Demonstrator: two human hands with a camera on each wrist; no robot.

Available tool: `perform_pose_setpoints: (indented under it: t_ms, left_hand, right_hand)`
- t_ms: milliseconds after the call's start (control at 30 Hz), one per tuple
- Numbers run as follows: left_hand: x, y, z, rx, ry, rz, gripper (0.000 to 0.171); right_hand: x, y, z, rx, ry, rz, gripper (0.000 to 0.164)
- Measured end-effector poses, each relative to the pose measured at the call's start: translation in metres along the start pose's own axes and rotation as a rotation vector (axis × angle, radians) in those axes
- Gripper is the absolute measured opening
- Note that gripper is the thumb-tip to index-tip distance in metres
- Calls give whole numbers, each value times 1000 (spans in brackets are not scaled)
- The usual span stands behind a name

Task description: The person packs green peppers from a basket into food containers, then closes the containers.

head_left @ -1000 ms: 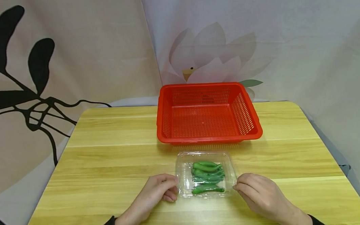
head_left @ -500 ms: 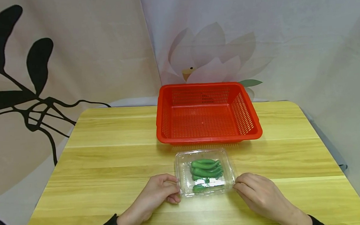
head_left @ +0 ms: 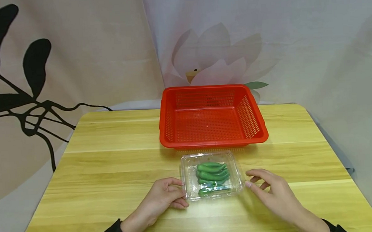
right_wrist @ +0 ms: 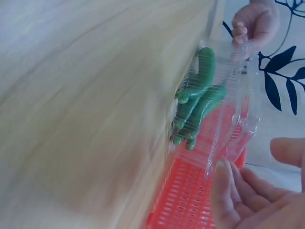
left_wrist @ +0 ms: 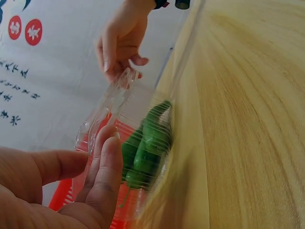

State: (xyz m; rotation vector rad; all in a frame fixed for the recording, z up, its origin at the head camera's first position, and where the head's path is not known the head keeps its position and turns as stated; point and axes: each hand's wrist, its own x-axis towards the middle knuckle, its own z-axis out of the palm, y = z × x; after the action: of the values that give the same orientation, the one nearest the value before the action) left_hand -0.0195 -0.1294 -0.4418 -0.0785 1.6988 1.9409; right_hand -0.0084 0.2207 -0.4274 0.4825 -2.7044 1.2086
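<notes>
A clear plastic box lies on the table with several green chili peppers inside. My left hand pinches the box's left rim between thumb and fingers, which the left wrist view shows closely. At the right rim, my right hand has its thumb and fingers spread apart. In the right wrist view its fingertips are close to the box edge and hold nothing; whether one touches cannot be told. Glare on the plastic hides part of the nearest peppers.
A red perforated plastic basket stands behind the box, near the table's back edge. The wood-grain table extends to both sides. A printed cloth backdrop hangs behind it.
My right hand has let go of the box's right rim, its fingers spreading and shifting slightly away. My left hand keeps its hold. The peppers have shifted slightly inside the box.
</notes>
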Motion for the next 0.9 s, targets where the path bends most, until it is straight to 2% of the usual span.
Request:
perform_pose_setpoints:
  t_ms: [67, 100, 167, 233, 333, 500, 900]
  left_hand:
    - [0, 0, 0, -1, -3, -2, 37]
    - [0, 0, -1, -1, -4, -2, 37]
    - [0, 0, -1, -2, -7, -2, 37]
    - [0, 1, -2, -3, -8, -1, 38]
    - [1, 2, -2, -1, -7, -4, 39]
    - [1, 2, -2, 4, -4, -4, 39]
    - [2, 3, -2, 17, 6, 5, 40]
  right_hand:
    - [2, -3, -3, 39, -65, 166, 24]
    - [4, -3, -4, 51, -93, 221, 25]
    - [6, -2, -5, 68, -140, 296, 28]
    - [8, -1, -6, 75, -171, 334, 28]
    - [10, 1, -6, 99, -217, 364, 27]
    - [11, 4, -4, 167, -285, 355, 24]
    - [9, 10, 0, 281, -404, 399, 18]
